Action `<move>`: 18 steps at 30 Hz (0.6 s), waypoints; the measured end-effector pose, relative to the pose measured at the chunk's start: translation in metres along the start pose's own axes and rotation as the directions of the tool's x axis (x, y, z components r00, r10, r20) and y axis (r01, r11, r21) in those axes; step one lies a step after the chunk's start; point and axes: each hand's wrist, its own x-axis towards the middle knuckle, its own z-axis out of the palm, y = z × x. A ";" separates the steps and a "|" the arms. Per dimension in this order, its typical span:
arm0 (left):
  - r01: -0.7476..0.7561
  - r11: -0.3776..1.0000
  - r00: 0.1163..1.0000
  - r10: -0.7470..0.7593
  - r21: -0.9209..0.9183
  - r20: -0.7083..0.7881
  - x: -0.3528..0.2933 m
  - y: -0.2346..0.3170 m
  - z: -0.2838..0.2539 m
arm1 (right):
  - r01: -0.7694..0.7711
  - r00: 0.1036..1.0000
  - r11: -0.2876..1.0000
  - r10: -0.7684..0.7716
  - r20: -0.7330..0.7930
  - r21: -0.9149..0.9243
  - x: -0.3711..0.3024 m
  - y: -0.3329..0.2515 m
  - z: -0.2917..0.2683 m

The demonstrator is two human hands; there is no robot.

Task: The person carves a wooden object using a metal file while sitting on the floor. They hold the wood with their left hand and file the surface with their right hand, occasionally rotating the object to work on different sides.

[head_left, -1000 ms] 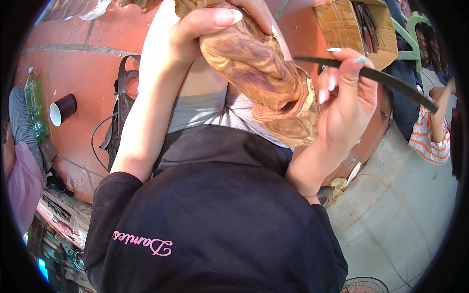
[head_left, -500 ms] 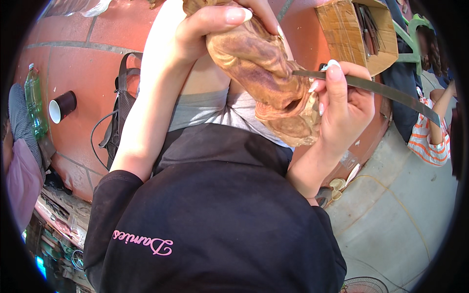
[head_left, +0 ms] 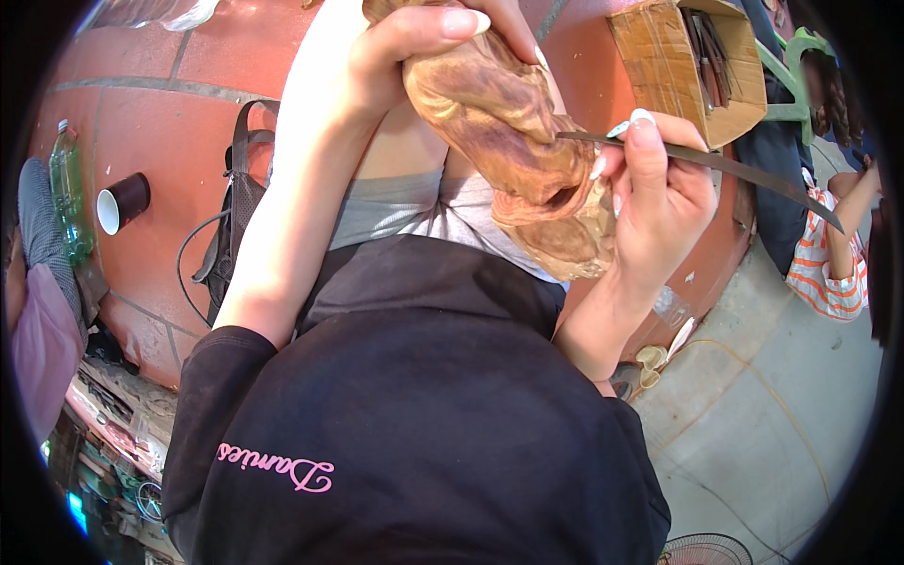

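A brown wood carving (head_left: 485, 122) with folded, flowing contours lies over my lap, tilted from upper left to lower right. My left hand (head_left: 405, 47) is closed around its upper end, thumb on top. In my right hand (head_left: 654, 174) a long, thin, flat metal file-like tool (head_left: 753, 173) is pinched between thumb and fingers. Its near tip meets the carving's right side, by a fold above a dark hollow. The other end sticks out to the right, past my hand. My right fingers also rest close against the wood, and some of them are hidden.
An open cardboard box (head_left: 659, 61) of slim tools stands at the upper right, near a green plastic chair (head_left: 800, 75). Another person's striped sleeve (head_left: 824, 268) is at far right. On the left are a tipped dark cup (head_left: 122, 204), a green bottle (head_left: 68, 193) and a black bag (head_left: 235, 202).
The tool has turned in my right hand, showing more of its edge, and its tip has shifted slightly left. My left hand and the carving's upper end have moved a little right.
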 end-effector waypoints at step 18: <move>0.075 0.997 0.987 -0.079 -0.034 -0.143 -0.003 0.006 0.011 | 0.054 0.998 0.998 -0.054 0.024 -0.033 0.001 0.002 -0.001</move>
